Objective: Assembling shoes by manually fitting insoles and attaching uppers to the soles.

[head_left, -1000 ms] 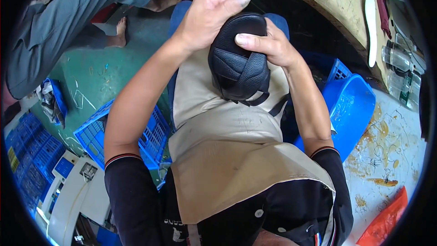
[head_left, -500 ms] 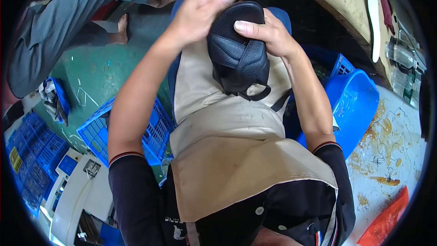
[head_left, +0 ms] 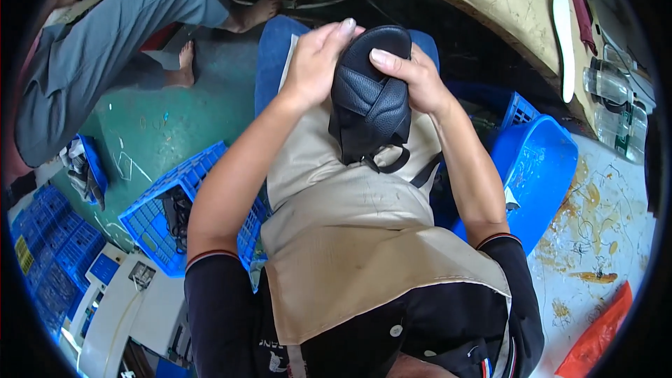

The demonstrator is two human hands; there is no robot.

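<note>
A black leather sandal point(head_left: 368, 98) with crossed upper straps is held over my lap, its rounded end pointing away from me. A thin strap point(head_left: 392, 161) loops from its near end onto the beige apron. My right hand point(head_left: 418, 77) grips it from the right, thumb pressed on the inside near the rounded end and fingers hidden behind it. On the other side my left hand point(head_left: 318, 63) is closed against the sandal's left edge; the ends of some fingers are hidden.
Left of me stands a blue crate point(head_left: 157, 227) with dark things inside; a blue tub point(head_left: 535, 175) is on the right. A worktable point(head_left: 483, 0) curves across the far right, with a white sole-shaped piece point(head_left: 563, 45) and plastic bottles point(head_left: 616, 105). Another person's legs point(head_left: 112, 49) are far left.
Both hands and the sandal have come a little nearer to me. The left hand has dropped from over the sandal's rounded end to its left edge.
</note>
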